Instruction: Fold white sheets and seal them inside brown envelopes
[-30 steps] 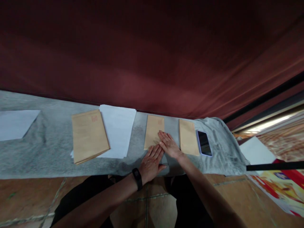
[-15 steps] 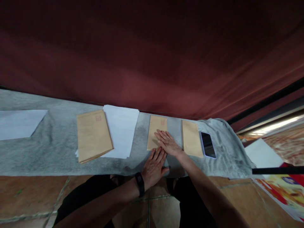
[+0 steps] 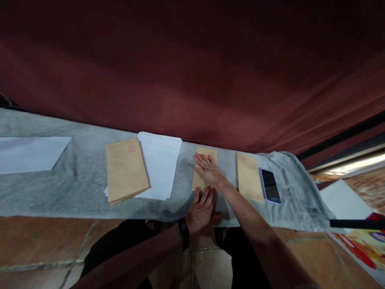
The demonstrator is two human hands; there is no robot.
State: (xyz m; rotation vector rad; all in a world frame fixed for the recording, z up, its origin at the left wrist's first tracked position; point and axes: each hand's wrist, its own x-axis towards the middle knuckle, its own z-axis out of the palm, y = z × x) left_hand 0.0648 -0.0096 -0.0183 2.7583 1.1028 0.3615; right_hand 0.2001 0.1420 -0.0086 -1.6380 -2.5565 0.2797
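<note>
A brown paper envelope [image 3: 197, 180] lies flat on the grey cloth in front of me, partly covered by my hands. My right hand [image 3: 208, 167] rests flat on its upper part, fingers stretched out and pointing up-left. At the envelope's near edge my left hand [image 3: 202, 210] lies palm down, fingers extended and thumb out; a black band [image 3: 183, 234] is on that wrist. To the right sits a small pile of brown envelopes [image 3: 249, 177]. A larger stack of brown envelopes [image 3: 126, 170] overlaps a stack of white paper [image 3: 162, 164] on the left.
A smartphone [image 3: 270, 186] lies right of the envelope pile. More white paper [image 3: 30, 154] is at the far left of the grey cloth [image 3: 87, 192]. A dark red curtain [image 3: 180, 100] hangs behind. Tiled floor [image 3: 39, 241] and a colourful printed box [image 3: 361, 249] are below.
My right hand has slid up and slightly left over the envelope. My left hand stays at its near edge. The whole view has shifted a little.
</note>
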